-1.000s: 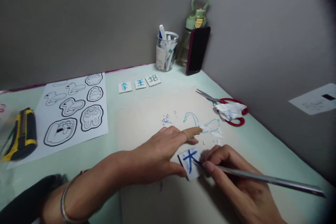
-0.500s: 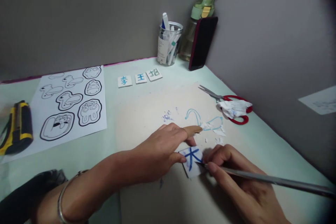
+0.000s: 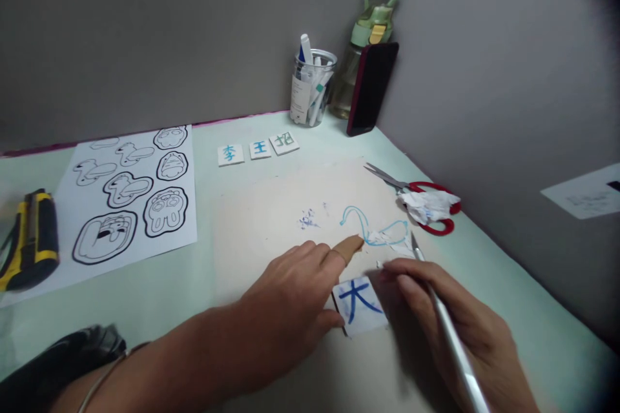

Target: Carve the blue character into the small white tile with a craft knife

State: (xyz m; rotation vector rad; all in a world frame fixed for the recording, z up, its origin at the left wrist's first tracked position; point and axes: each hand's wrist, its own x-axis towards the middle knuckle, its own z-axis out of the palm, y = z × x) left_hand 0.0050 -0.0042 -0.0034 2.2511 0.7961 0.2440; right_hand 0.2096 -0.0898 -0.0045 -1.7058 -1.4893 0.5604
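In the head view, a small white square tile (image 3: 364,321) with a blue brush-like character lies flat on the pale board (image 3: 256,232). My left hand (image 3: 303,287) holds it down, thumb on its left edge and fingers by its far left corner. The left index finger, with a tan covering, stretches toward a blue swan-like outline (image 3: 356,210). My right hand (image 3: 450,310) grips a slim silver craft knife (image 3: 448,329), its point raised and turned away from the tile. Beside the right fingertips is a tiny white scrap (image 3: 379,264); whether they touch it I cannot tell.
Red-handled scissors (image 3: 438,227) with crumpled paper (image 3: 429,205) lie to the right. Behind stand a jar of markers (image 3: 312,90), a green bottle (image 3: 346,77) and a phone (image 3: 372,87). Three character tiles (image 3: 260,149), a printed sheet (image 3: 145,174) and a yellow-black cutter (image 3: 33,239) lie left.
The craft knife's point has lifted off the tile and swung up to point away. My right fingers have moved off the tile's right edge, up near the scrap. My left hand still steadies the tile.
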